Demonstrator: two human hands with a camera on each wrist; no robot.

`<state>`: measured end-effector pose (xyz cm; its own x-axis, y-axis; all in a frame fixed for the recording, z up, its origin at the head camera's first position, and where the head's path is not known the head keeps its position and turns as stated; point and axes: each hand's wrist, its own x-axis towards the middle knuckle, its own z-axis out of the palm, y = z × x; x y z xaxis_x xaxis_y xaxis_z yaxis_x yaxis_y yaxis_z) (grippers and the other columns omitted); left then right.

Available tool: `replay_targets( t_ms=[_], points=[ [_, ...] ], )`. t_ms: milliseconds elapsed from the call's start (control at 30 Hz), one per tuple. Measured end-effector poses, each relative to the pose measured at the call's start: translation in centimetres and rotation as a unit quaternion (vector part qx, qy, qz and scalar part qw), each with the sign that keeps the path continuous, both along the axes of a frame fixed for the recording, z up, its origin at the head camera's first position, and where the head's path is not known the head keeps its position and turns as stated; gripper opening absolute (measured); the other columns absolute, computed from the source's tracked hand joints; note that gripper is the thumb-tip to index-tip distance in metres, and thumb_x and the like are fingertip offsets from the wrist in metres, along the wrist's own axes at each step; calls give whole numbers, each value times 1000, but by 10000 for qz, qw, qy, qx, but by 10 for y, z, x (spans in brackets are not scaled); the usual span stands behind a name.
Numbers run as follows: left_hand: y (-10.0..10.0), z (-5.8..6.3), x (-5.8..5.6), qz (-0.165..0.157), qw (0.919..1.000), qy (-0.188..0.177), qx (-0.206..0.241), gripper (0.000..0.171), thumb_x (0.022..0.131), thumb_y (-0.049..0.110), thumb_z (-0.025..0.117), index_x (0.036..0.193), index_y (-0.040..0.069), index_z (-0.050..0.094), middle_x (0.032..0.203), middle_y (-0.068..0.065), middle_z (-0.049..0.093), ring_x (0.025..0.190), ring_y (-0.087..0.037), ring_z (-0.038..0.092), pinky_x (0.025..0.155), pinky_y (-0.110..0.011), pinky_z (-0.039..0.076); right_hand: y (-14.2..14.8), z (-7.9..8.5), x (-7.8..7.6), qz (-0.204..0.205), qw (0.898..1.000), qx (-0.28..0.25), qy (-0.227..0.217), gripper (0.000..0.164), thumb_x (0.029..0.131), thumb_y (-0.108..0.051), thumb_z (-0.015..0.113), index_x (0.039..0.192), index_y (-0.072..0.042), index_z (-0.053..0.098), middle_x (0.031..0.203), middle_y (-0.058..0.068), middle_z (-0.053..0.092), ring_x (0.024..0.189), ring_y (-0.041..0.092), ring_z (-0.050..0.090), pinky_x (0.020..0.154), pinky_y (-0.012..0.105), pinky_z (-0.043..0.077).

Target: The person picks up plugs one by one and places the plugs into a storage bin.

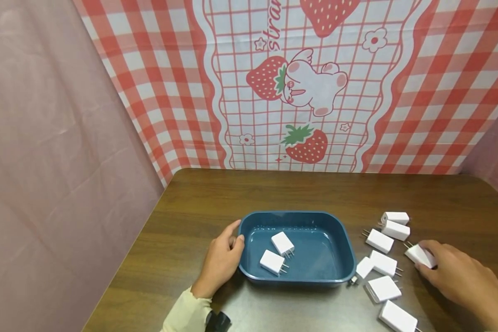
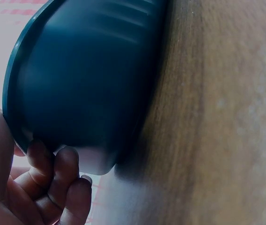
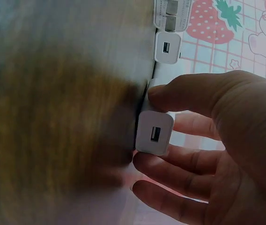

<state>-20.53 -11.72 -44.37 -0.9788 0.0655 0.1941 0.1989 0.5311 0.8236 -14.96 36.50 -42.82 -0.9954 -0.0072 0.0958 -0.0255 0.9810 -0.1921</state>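
Observation:
A dark blue rectangular tray (image 1: 315, 266) stands on the table, and two white USB wall chargers lie inside its left half, one charger (image 1: 272, 262) nearer me and another charger (image 1: 282, 243) behind it. At the tray's left end my left hand (image 1: 221, 260) grips the rim, thumb on top; the left wrist view shows its fingers curled against the outer wall (image 2: 86, 84). On the right, my right hand (image 1: 460, 272) pinches a white wall charger (image 1: 419, 256) between thumb and fingers, close to the tabletop. The right wrist view shows this charger's USB port end (image 3: 154, 133).
Several more white chargers lie loose between the tray and my right hand, including one charger (image 1: 383, 289) nearer me and one charger (image 1: 379, 240) farther back. The wooden table (image 1: 182, 203) ends at a red-and-white checked cloth (image 1: 170, 92). A pink curtain (image 1: 62, 161) hangs at left.

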Motion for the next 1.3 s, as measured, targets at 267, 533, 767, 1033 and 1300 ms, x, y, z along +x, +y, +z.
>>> replay_targets(
  t_ms=[267, 533, 767, 1033, 1300],
  points=[
    [0, -1, -1, 33, 10000, 48, 14, 42, 98, 16, 60, 139, 9, 58, 57, 7, 45, 48, -8, 42, 49, -26, 34, 2, -2, 2, -20, 9996, -180, 222, 50, 83, -23, 76, 121, 3, 56, 97, 31, 61, 79, 45, 61, 59, 64, 43],
    [0, -1, -1, 22, 9999, 85, 47, 42, 98, 16, 60, 139, 9, 58, 57, 7, 45, 48, -8, 42, 49, -26, 34, 2, -3, 3, -119, 9982, -406, 435, 51, 83, -21, 73, 121, 8, 55, 98, 36, 59, 80, 46, 59, 58, 62, 42],
    [0, -1, -1, 33, 10000, 71, -25, 43, 98, 16, 60, 140, 8, 58, 57, 7, 45, 48, -8, 42, 49, -26, 34, 0, -3, 5, -85, 9958, -473, 778, 51, 83, -18, 71, 121, 11, 55, 98, 35, 58, 78, 44, 58, 55, 61, 43],
    [0, -1, -1, 4, 9999, 122, 32, 43, 97, 15, 60, 139, 8, 58, 57, 7, 45, 48, -7, 41, 49, -26, 34, -6, 2, 6, -192, 9926, -570, 1053, 63, 81, -17, 72, 126, 20, 47, 105, 43, 52, 82, 51, 56, 62, 65, 41],
    [0, -1, -1, -17, 9999, 133, 49, 43, 97, 15, 60, 140, 8, 58, 57, 6, 45, 48, -7, 41, 49, -26, 34, -11, 0, 8, -188, 9877, -742, 1365, 54, 78, -15, 73, 119, 17, 57, 105, 41, 53, 85, 51, 55, 63, 65, 41]
  ],
)
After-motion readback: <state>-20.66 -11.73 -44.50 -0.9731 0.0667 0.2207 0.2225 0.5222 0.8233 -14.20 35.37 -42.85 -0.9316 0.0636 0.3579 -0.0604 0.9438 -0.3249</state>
